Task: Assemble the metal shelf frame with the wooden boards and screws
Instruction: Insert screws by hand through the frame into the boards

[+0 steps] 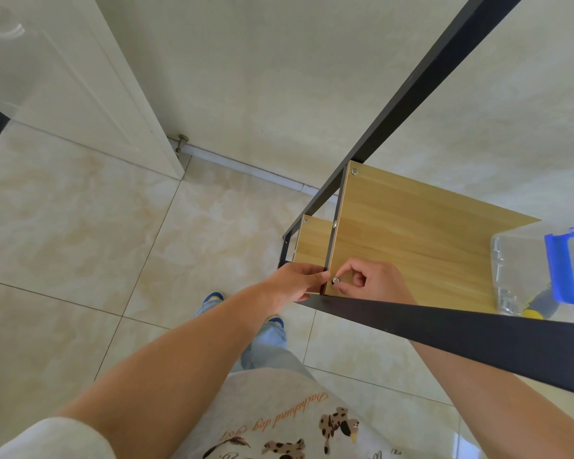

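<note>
Two hands [295,281] [371,279], one screw [336,280], two wooden boards [411,233] [312,241].

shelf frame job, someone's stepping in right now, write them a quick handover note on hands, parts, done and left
Right hand pinches a screw at the near left corner of the upper wooden board.
Left hand grips the black metal frame beside that corner.
Done: two screws already sit along the board's left edge; a lower board shows a screw too.
Left: seat this screw. The board's right side is out of view.
A clear box with a blue handle sits at the right.
</note>
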